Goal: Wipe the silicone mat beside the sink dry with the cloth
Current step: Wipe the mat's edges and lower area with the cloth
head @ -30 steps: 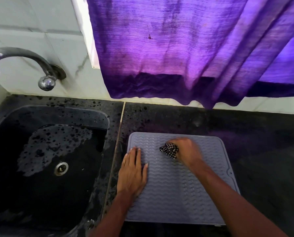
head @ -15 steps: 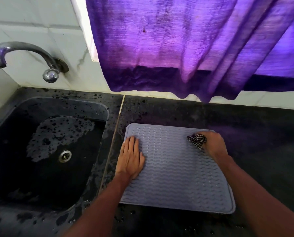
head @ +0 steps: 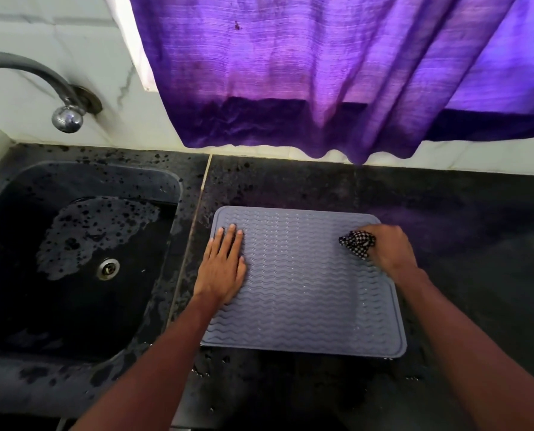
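Note:
A grey silicone mat (head: 303,290) with a wavy ribbed surface lies flat on the dark counter just right of the sink (head: 73,259). My left hand (head: 223,265) lies flat with straight fingers on the mat's left side, pressing it down. My right hand (head: 390,250) grips a small black-and-white checked cloth (head: 357,242), bunched up, against the mat near its far right corner. Small water drops glint on the mat's right part.
A chrome tap (head: 63,110) sticks out of the tiled wall above the sink. A purple curtain (head: 321,73) hangs over the back of the counter. The black counter (head: 477,244) stretches right of the mat; wet spots speckle it around the sink.
My right hand has swept the cloth from the mat's far middle to its far right corner. My left hand has stayed flat on the left side.

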The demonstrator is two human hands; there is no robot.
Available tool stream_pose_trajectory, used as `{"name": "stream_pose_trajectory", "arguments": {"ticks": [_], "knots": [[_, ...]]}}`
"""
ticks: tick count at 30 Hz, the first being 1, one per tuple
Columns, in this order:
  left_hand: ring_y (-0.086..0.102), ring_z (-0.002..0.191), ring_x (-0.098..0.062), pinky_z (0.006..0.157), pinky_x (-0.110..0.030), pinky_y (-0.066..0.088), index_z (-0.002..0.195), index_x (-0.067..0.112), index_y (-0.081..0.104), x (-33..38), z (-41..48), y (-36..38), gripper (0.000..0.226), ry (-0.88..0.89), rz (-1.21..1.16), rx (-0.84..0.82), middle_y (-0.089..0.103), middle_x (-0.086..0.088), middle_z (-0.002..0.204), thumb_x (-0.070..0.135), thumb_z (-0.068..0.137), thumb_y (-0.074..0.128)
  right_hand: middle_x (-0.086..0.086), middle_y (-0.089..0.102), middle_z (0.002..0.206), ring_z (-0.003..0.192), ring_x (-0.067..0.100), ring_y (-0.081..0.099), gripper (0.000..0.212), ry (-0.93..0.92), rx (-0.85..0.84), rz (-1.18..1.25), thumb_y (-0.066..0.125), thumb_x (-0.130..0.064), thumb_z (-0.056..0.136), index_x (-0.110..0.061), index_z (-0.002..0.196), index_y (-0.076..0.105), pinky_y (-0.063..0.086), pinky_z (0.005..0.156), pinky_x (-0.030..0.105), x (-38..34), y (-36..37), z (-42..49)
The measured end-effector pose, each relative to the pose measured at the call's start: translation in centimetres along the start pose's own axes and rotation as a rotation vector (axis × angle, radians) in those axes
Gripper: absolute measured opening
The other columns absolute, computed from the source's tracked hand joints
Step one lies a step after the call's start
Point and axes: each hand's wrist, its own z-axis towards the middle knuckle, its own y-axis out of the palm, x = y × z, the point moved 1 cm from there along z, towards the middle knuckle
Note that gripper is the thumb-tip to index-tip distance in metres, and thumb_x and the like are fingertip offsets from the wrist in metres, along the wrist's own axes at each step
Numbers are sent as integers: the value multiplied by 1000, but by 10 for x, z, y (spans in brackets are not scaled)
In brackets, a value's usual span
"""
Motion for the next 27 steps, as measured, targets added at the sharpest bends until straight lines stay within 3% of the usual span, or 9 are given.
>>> {"name": "stream_pose_trajectory", "arguments": {"ticks": [4, 10, 14, 20, 23, 27], "knots": [[34, 146, -32, 121, -42, 24, 148, -2, 42, 2, -7, 2, 59, -16, -74, 82, 38, -18, 156, 33, 102, 28, 3, 74, 97, 91, 28, 69, 44, -1, 2, 19, 68, -4, 73, -35, 104, 72, 58, 79, 40, -1, 5, -24], [32, 147, -28, 122, -38, 22, 148, -2, 42, 3, -8, 2, 60, -26, -105, 118, 37, -16, 158, 34, 103, 26, -1, 75, 99, 92, 26, 68, 35, -67, 123, 67, 76, -9, 71, -27, 101, 74, 55, 76, 35, 3, 24, -43], [29, 149, -26, 122, -41, 24, 150, 0, 40, 0, -9, 4, 61, -25, -140, 128, 35, -14, 159, 36, 103, 26, -2, 75, 94, 89, 26, 70, 32, -32, 56, 79, 77, -19, 74, -36, 101, 73, 58, 77, 36, 3, 21, -32], [30, 149, -25, 121, -43, 29, 151, 3, 40, -3, -8, 6, 59, -22, -203, 148, 36, -12, 159, 36, 103, 29, -7, 74, 100, 96, 21, 68, 44, -83, 80, 82, 71, -5, 71, -32, 105, 72, 57, 81, 35, -15, 29, -26], [39, 144, -28, 116, -44, 38, 146, 1, 47, -3, -10, 5, 55, -42, -235, 190, 44, -14, 153, 32, 103, 32, -10, 72, 100, 97, 17, 66, 39, -130, 138, 27, 74, -6, 71, -30, 102, 72, 53, 77, 30, -19, 34, -30], [52, 133, -31, 109, -42, 44, 135, -2, 58, -1, -18, 7, 50, -84, -290, 258, 56, -15, 142, 29, 101, 37, -2, 73, 96, 93, 23, 67, 37, -129, 89, 47, 73, -6, 71, -27, 102, 69, 56, 77, 37, -26, 31, -24]]}}
